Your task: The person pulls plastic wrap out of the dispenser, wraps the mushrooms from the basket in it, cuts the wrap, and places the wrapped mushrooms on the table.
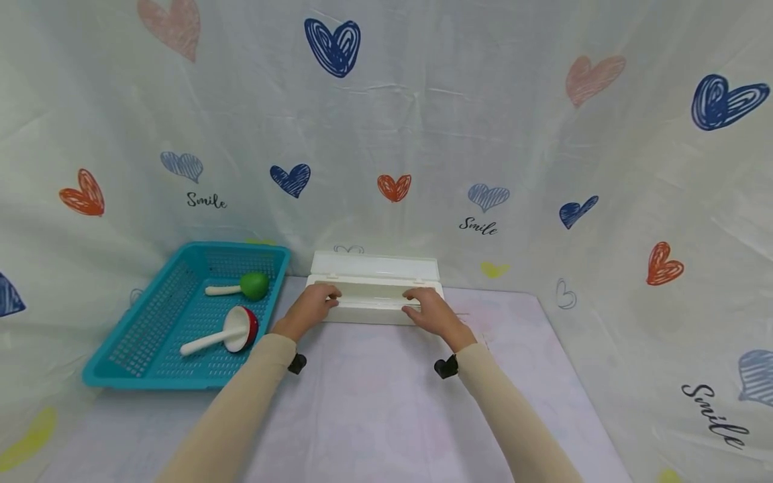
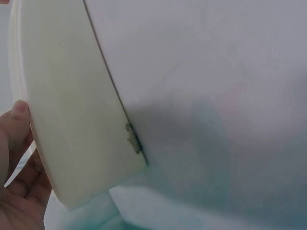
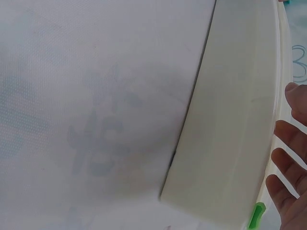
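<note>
White hinged-lid box (image 1: pixel 368 314) right of teal basket (image 1: pixel 151 385), lid (image 1: pixel 374 265) raised. Right hand (image 1: pixel 433 312) relaxed, fingers released; left hand (image 1: pixel 308 309), nearer basket: grip cannot tell. Even support at 2 ends should steady box.

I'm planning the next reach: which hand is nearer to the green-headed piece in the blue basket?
The left hand. It is at the left end of the white box, right of the green-headed piece; the right hand is at the box's right end, farther off.
</note>
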Action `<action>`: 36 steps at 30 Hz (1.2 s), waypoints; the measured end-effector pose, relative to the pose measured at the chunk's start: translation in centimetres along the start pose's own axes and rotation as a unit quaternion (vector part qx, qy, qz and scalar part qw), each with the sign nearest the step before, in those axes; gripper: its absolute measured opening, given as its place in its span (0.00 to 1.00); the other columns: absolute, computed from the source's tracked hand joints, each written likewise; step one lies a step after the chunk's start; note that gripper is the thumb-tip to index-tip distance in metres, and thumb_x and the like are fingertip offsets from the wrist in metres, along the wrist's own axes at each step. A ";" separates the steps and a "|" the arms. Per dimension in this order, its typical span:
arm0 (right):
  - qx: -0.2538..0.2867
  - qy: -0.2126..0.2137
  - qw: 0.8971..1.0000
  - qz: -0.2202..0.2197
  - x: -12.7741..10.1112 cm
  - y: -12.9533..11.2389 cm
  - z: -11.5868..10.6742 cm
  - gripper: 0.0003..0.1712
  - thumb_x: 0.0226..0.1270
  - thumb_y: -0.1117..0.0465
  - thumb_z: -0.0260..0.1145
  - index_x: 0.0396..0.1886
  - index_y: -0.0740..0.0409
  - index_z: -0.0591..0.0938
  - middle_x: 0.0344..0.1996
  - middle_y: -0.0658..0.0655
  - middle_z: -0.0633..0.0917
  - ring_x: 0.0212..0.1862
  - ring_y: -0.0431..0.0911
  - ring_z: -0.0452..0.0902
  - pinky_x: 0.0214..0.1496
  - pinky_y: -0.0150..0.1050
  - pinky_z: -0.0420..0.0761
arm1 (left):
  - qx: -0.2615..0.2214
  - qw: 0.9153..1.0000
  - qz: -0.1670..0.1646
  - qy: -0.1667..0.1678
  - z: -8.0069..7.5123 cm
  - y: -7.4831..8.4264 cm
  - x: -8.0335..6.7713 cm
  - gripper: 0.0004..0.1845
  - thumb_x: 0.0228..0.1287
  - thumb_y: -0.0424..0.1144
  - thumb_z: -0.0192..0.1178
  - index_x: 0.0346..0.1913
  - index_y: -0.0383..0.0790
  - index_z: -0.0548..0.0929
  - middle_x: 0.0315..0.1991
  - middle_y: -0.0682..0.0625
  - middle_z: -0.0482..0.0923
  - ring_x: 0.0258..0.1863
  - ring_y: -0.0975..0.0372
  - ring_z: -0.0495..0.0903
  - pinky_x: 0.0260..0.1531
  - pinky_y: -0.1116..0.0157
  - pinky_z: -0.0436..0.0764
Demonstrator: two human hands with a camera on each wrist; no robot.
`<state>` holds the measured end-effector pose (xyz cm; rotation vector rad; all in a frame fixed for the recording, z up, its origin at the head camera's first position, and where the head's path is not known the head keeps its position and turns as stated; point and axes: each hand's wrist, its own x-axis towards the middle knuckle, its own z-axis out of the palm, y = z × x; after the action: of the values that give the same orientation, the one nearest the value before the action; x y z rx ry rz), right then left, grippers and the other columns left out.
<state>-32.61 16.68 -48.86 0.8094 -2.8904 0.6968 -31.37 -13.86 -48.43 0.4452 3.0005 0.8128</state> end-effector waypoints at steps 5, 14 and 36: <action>-0.002 0.005 1.000 -0.008 0.0 0.0 0.0 0.18 0.73 0.60 0.67 0.57 0.66 0.84 0.55 0.62 0.87 0.62 0.58 0.80 0.68 0.52 0.76 | 0.012 1.000 -0.003 0.011 0.1 0.0 0.1 0.10 0.71 0.31 0.64 0.51 0.33 0.87 0.50 0.41 0.87 0.56 0.49 0.83 0.56 0.54 0.83; -0.006 0.007 1.000 -0.014 0.3 -0.2 0.5 0.17 0.73 0.60 0.68 0.55 0.66 0.85 0.53 0.62 0.88 0.60 0.57 0.82 0.66 0.52 0.77 | 0.013 0.999 -0.034 0.029 0.2 0.4 0.1 0.06 0.73 0.32 0.62 0.43 0.34 0.87 0.43 0.44 0.87 0.47 0.52 0.84 0.49 0.55 0.84; -0.008 0.008 1.000 0.007 0.5 -0.1 0.3 0.17 0.73 0.58 0.66 0.55 0.65 0.86 0.54 0.61 0.88 0.60 0.57 0.82 0.66 0.53 0.78 | 0.046 0.999 0.006 -0.011 -0.8 -0.2 1.1 0.13 0.68 0.18 0.57 0.49 0.30 0.87 0.45 0.39 0.87 0.52 0.48 0.84 0.56 0.53 0.83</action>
<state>-32.93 16.22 -48.97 0.7790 -2.8871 0.6771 -32.57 -14.09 -47.76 0.4722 3.0275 0.6679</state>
